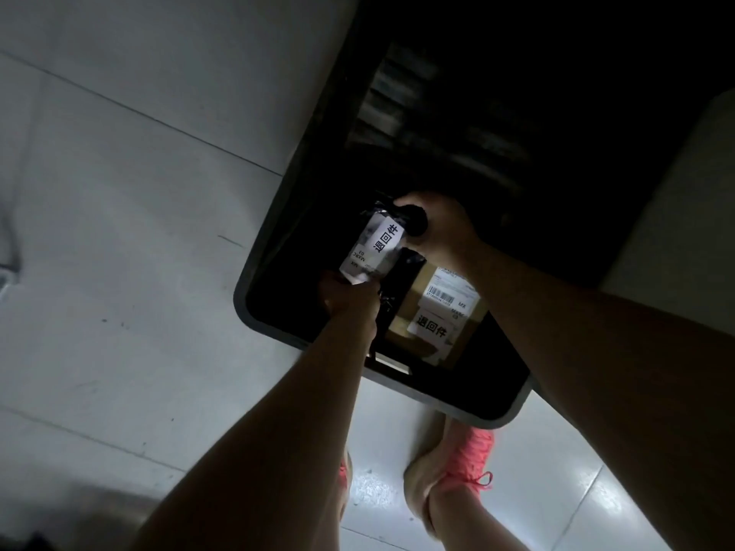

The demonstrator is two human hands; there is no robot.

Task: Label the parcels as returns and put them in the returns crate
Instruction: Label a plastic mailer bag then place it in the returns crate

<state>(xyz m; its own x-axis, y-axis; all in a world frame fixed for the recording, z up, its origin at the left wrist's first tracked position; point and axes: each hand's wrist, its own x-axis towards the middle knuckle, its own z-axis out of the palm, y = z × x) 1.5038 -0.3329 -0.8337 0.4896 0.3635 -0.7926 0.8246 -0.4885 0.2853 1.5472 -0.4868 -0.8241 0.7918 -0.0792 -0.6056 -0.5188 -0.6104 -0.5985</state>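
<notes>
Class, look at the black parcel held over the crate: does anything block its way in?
Nothing visible covers the crate. A labelled cardboard box lies inside, beside the black parcel gripped by left hand and right hand.

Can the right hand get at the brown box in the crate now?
Probably not yet: the right hand grips the black parcel, with the left hand. The brown box lies in the crate under its wrist, label showing; once freed it likely could.
</notes>
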